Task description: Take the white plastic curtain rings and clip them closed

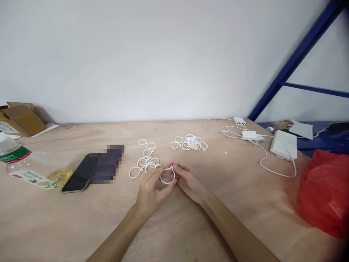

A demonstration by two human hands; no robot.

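Note:
My left hand point(152, 189) and my right hand point(188, 180) meet over the wooden table point(174, 225) and both pinch one white plastic ring point(167, 176) between their fingertips. The ring's clasp end sits at the top, between the two thumbs. Just left of my hands lies a loose group of white rings point(145, 160). A second, tighter pile of white rings point(190, 142) rests farther back, a little to the right.
A dark phone point(79, 176) and a plastic bottle lying on its side point(32, 169) are at the left, a cardboard box point(20, 118) behind them. White chargers with cables point(252, 136), a white power bank point(283, 145) and a red plastic bag point(325, 193) lie at the right.

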